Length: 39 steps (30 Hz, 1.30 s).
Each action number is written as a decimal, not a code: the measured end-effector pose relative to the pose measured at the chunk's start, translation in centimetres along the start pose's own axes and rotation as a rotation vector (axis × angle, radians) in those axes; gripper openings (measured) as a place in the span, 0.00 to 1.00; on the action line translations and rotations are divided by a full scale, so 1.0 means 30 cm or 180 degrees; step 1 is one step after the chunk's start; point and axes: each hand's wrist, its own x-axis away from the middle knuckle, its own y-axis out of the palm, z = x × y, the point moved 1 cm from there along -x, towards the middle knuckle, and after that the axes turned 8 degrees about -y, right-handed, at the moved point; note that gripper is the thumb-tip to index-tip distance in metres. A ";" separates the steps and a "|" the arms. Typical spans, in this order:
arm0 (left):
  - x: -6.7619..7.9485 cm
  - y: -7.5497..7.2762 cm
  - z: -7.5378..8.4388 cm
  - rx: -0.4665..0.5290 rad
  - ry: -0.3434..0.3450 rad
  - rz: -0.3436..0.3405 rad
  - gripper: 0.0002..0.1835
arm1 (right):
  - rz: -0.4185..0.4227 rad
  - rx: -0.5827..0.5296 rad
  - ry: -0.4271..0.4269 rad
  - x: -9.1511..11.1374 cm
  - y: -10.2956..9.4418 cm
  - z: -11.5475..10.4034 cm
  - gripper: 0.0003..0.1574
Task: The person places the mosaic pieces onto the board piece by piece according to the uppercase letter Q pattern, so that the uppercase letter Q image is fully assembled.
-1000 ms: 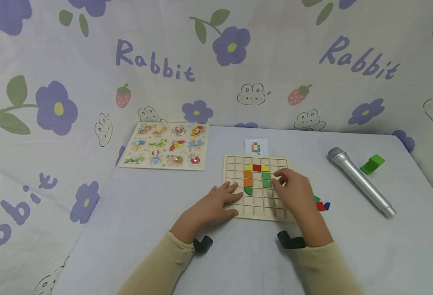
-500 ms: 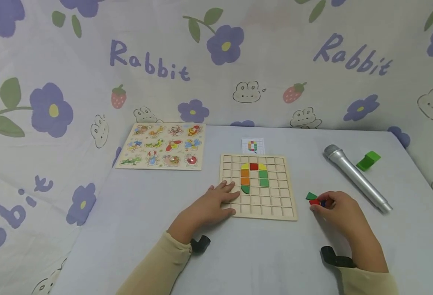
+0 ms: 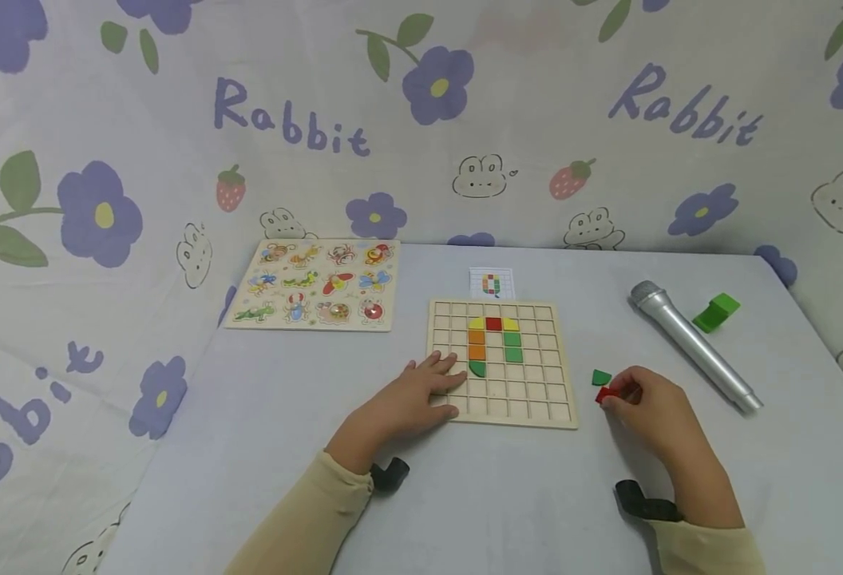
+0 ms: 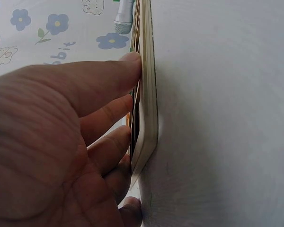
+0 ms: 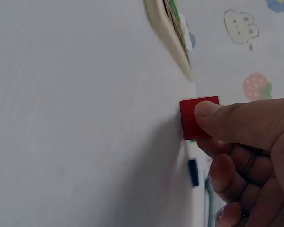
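Observation:
My left hand (image 3: 409, 402) rests with its fingers spread on the left edge of a wooden grid board (image 3: 502, 410). Orange, yellow, red and green tiles form an arch on that board. Between thumb and index finger, my right hand (image 3: 655, 407) pinches a red square tile (image 5: 189, 120) to the right of the board. A green rounded tile (image 3: 601, 377) lies on the table just beyond the red one. In the right wrist view a dark blue piece (image 5: 193, 172) lies under the hand; the head view hides it behind the fingers.
Behind the board lies a small pattern card (image 3: 492, 283). An insect puzzle board (image 3: 311, 286) sits at the back left. A silver toy microphone (image 3: 696, 347) and a green block (image 3: 717, 312) are at the right. A printed cloth (image 3: 421, 160) hangs behind the table.
My right hand has moved from the grid board rightward to the loose tiles, and the red tile is now pinched and lifted slightly. The left hand has stayed on the board.

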 end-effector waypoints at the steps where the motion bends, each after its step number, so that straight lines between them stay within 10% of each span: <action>1: -0.002 0.001 -0.001 0.0001 -0.0004 -0.0002 0.34 | 0.0023 -0.0033 -0.0028 -0.001 0.000 -0.011 0.12; 14: -0.018 0.012 -0.012 -0.0006 -0.0020 -0.0019 0.34 | -0.0328 -0.0217 -0.0561 -0.185 0.146 -0.338 0.08; 39: -0.004 -0.004 -0.001 -0.0045 -0.0056 -0.0009 0.34 | -0.0510 0.0150 -0.0823 -0.232 0.226 -0.371 0.09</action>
